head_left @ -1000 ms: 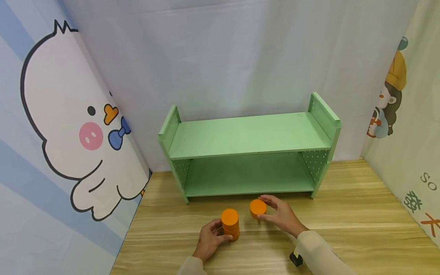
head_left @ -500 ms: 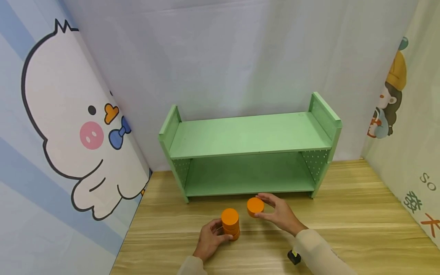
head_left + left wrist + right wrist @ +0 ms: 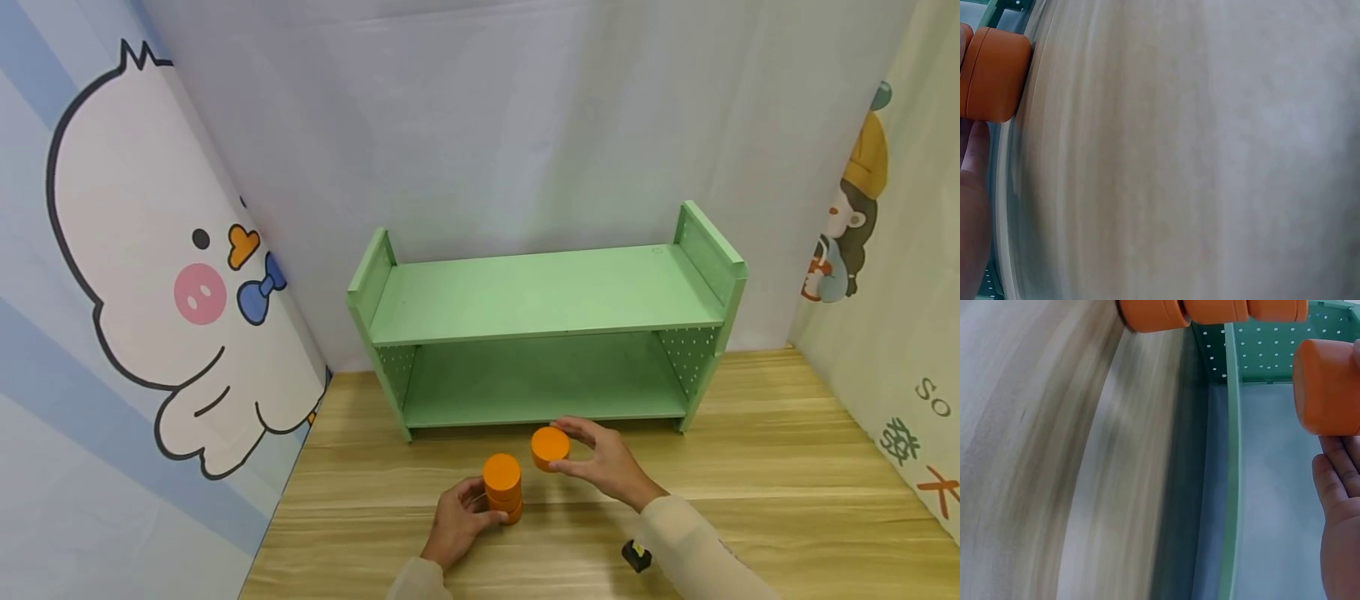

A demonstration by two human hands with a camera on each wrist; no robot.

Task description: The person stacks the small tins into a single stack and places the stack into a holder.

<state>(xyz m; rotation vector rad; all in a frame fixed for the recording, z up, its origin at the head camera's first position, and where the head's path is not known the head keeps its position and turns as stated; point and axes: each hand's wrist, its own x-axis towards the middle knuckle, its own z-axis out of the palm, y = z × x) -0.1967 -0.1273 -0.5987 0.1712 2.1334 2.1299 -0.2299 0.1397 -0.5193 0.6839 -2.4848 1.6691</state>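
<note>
Several squat orange cylinders are stacked upright (image 3: 502,479) on the table in the head view. My left hand (image 3: 457,523) holds this stack low down, with its thumb on the near side and fingers behind. To the right and a little farther back, my right hand (image 3: 606,463) grips a single orange cylinder (image 3: 551,451) between thumb and fingers. In the right wrist view, that cylinder (image 3: 1325,387) is raised off the table, apart from the stacked cylinders (image 3: 1210,309). Part of the stack (image 3: 1000,75) shows at the left wrist view's edge, where a thin seam runs round it.
A green two-tier shelf (image 3: 547,293) stands behind both hands. Near my right sleeve (image 3: 690,542), a small black object with a yellow mark (image 3: 637,556) lies on the wooden table (image 3: 787,467). Printed curtains (image 3: 525,125) close off the back and sides.
My right hand has moved slightly left and away from me with its cylinder, closer to the stack. The small black object has shifted left and down slightly. My left hand has stayed on the stack.
</note>
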